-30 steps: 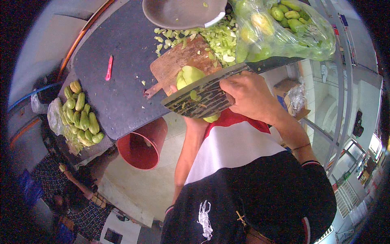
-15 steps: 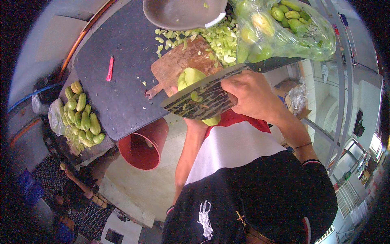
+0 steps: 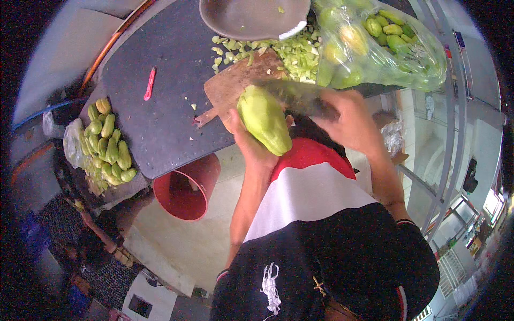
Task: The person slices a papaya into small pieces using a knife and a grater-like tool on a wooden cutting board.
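Note:
My left hand (image 3: 252, 145) is wrapped round a peeled, pale green papaya (image 3: 266, 120), held tilted over the table's near edge. In my right hand (image 3: 352, 120) is a wide-bladed cleaver (image 3: 300, 97), smeared by motion. Its blade is just right of the papaya's upper end; whether the two touch I cannot tell. Beneath the papaya's far end lies a wooden cutting board (image 3: 225, 85) with a short handle. Chopped pale green pieces (image 3: 303, 59) are heaped beyond and beside the board.
A grey-brown basin (image 3: 251, 21) stands at the far side, beside a clear plastic bag (image 3: 428, 69) of green fruit. A pink utility knife (image 3: 150, 84) lies on the dark table (image 3: 171, 123). Several green fruits (image 3: 110, 142) are piled left. Below hangs a red bucket (image 3: 182, 195); a seated person (image 3: 99, 230) is lower left.
The cleaver has lifted off to the right and away from in front of the papaya, which now shows in full. My right hand has moved slightly right.

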`<action>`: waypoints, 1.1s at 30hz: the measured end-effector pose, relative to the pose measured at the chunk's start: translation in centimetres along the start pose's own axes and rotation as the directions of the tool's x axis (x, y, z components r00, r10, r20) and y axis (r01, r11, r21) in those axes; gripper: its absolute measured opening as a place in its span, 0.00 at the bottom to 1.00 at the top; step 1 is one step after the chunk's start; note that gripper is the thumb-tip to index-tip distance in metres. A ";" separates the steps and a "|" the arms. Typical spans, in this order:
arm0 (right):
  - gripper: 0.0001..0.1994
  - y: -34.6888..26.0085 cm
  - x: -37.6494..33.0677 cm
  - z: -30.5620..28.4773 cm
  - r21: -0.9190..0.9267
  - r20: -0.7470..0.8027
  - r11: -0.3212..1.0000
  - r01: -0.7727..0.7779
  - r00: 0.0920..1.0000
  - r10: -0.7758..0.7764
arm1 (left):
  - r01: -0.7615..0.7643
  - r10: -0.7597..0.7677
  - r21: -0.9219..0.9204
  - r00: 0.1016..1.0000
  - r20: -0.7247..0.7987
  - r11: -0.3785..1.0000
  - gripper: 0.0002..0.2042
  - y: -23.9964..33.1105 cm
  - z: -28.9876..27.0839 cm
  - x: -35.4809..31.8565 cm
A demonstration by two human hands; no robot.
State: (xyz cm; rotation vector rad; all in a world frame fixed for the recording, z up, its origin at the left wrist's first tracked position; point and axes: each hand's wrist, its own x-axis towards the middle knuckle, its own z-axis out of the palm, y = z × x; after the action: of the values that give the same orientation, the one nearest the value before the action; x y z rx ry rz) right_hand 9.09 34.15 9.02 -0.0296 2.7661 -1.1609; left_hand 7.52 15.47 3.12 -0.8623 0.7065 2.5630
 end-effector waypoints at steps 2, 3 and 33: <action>0.10 -0.5 -0.9 0.7 -0.066 -0.033 0.979 0.194 0.980 -0.197 | 0.032 -0.033 0.027 0.999 0.020 0.999 0.33 -0.2 -0.5 0.0; 0.11 -0.8 -1.2 0.9 -0.123 -0.014 0.959 0.254 0.966 -0.257 | 0.083 -0.082 -0.002 0.996 0.045 0.997 0.33 -0.2 -0.9 0.2; 0.10 1.4 -1.7 5.6 -0.288 0.004 0.907 0.307 0.948 -0.319 | -0.023 0.022 -0.067 1.000 -0.018 0.998 0.28 0.4 -1.3 -0.1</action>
State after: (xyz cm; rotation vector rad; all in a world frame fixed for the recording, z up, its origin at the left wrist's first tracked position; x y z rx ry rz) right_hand 11.61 31.26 4.40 -0.5037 3.0227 -0.8118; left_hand 7.95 14.39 2.43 -0.9033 0.6419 2.6152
